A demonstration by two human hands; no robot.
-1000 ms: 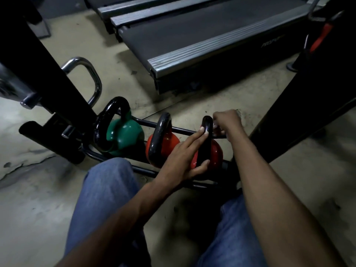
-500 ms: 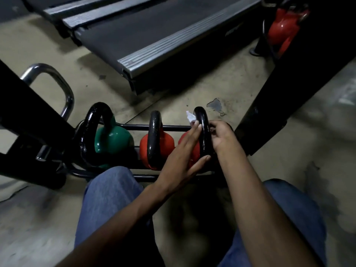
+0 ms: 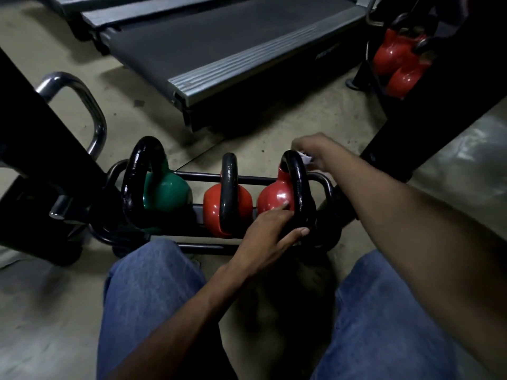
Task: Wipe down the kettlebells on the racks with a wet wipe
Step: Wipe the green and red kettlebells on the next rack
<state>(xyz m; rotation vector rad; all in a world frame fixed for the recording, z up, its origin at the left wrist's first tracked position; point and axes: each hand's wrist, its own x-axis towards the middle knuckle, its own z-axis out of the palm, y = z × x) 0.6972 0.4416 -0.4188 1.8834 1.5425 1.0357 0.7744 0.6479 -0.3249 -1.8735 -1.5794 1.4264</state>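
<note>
Three kettlebells stand in a low black rack (image 3: 247,179) on the floor: a green one (image 3: 164,192), a red one in the middle (image 3: 214,207) and a red one on the right (image 3: 274,197), each with a black handle. My left hand (image 3: 270,231) steadies the right red kettlebell low down, fingers against its red body and thumb round the base of the handle. My right hand (image 3: 315,150) pinches a white wet wipe (image 3: 304,157) against the top far side of that handle. Most of the wipe is hidden by my fingers.
A treadmill deck (image 3: 233,50) lies just beyond the rack. A chrome handle (image 3: 90,105) and black machine frame stand at the left. Another black frame post (image 3: 411,127) rises at the right, with more red kettlebells (image 3: 395,64) behind it. My knees in blue jeans fill the foreground.
My right hand has slid the wipe up from the side of the handle to its top. My left hand has shifted lower on the kettlebell. The view has moved closer.
</note>
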